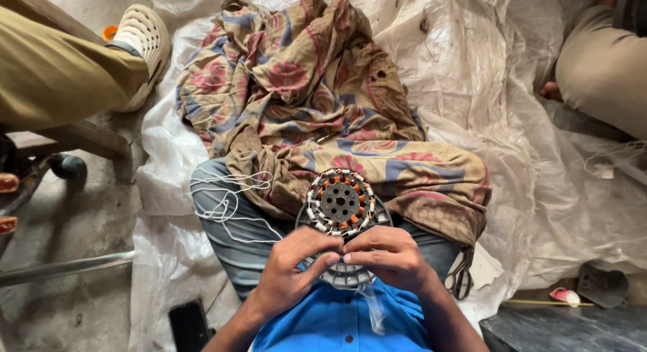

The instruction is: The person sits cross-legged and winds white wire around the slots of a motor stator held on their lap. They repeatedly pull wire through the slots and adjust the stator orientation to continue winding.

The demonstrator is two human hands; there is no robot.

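Observation:
A round metal motor stator (340, 204) with copper coils and white insulation strips rests on my lap, over a flowered cloth (317, 103). My left hand (291, 266) and my right hand (387, 254) meet at the stator's near edge, fingertips pinched together on its rim. Loose white string (226, 200) lies on my jeans-clad left leg, beside the left hand. A thin clear strip (369, 305) hangs below my hands over my blue shirt.
White plastic sheeting (512, 123) covers the floor. Another person's leg and white shoe (138, 45) are at upper left, a second person's knee (600, 69) at upper right. A dark phone (189, 325) lies lower left. A dark block (566, 328) sits lower right.

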